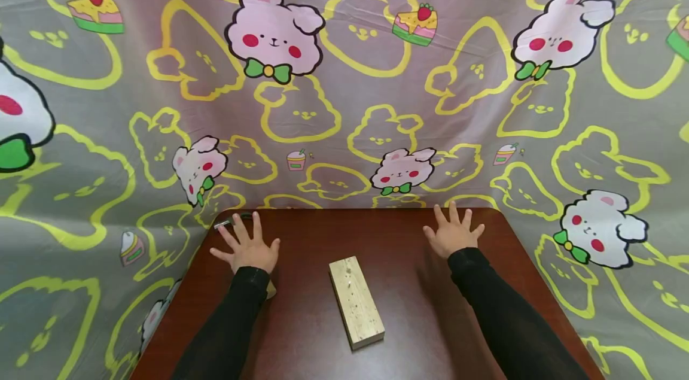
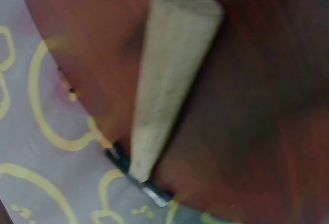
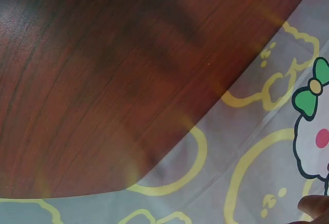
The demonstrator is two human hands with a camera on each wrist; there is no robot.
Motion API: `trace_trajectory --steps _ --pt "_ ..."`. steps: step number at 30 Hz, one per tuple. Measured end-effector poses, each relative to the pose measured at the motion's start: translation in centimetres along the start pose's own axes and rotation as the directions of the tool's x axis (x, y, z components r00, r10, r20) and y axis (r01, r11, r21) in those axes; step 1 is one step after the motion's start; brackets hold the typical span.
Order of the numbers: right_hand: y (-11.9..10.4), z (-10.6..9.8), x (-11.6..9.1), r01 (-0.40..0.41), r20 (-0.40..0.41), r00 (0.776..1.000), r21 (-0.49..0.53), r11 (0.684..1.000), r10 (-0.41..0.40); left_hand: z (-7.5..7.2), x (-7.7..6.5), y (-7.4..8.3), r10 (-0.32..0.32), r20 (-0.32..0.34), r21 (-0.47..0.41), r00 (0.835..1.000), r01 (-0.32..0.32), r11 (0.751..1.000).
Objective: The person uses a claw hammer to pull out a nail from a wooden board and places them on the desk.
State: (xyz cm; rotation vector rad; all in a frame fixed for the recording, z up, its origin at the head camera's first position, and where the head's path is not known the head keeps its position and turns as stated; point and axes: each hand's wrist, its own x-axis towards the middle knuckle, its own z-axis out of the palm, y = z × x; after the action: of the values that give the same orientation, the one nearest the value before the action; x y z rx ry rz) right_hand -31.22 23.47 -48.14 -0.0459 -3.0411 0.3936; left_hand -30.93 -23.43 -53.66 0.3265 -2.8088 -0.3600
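My left hand is spread over the left side of the table, its fingers straight and holding nothing. Under it lies a claw hammer, mostly hidden in the head view; the left wrist view, somewhat blurred, shows its pale wooden handle and dark metal head near the table edge. My right hand is spread above the far right part of the table, also holding nothing. Between the two arms lies a pale wooden block. A small, thin nail-like piece shows near its far end.
The dark reddish-brown table has rounded far corners. A grey curtain printed with rabbits and yellow outlines surrounds it at the back and both sides. Shadows of the right hand and arm fall on the tabletop.
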Motion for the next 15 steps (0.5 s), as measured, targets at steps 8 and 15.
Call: trace_trajectory --steps 8,15 --pt "1.0 0.4 0.2 -0.031 -0.021 0.999 -0.02 0.999 0.031 3.9 -1.4 -1.0 -0.29 0.273 -0.166 0.917 0.343 0.925" --pt "1.6 0.6 0.2 -0.044 -0.012 0.999 -0.024 0.999 0.043 6.2 -2.5 -1.6 -0.414 0.441 -0.116 0.796 0.508 0.853"
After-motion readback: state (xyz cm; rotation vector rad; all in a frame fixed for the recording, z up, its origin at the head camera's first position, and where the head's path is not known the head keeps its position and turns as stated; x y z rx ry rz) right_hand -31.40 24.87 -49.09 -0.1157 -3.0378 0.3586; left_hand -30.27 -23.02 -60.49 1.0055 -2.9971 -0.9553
